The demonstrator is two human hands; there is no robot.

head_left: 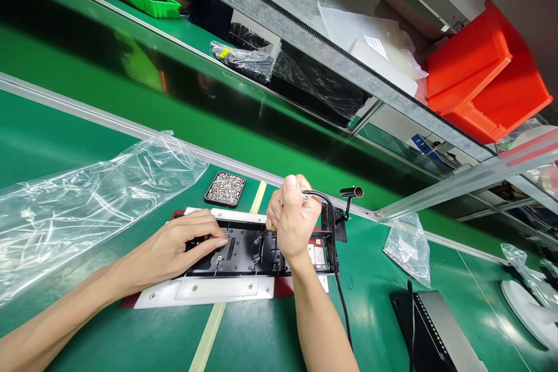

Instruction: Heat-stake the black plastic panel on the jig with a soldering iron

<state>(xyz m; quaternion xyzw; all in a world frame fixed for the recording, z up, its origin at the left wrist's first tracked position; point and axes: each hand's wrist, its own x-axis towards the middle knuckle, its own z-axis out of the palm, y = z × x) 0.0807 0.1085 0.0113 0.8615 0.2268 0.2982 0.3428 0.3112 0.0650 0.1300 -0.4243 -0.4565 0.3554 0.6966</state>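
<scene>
A long black plastic housing [238,253] lies open side up in a white and dark red fixture [213,289] on the green bench. My right hand [292,215] is a fist round a corded soldering iron, mostly hidden by my fingers. Its tip [260,238] points down and left into the housing, and its black cable [333,244] leaves the top of the fist. Over the housing's left part, my left hand [189,241] has thumb and fingertips together. Whatever is between them is too small to make out. Behind the housing, a black tray [225,189] holds many tiny metal parts.
An iron holder [351,192] stands right of the fixture. Clear plastic film [100,197] covers the left bench. To the right are a small bag [408,250] and a black and grey box [436,331]. A metal shelf [305,23] with a red bin [483,70] hangs overhead. A person works beyond.
</scene>
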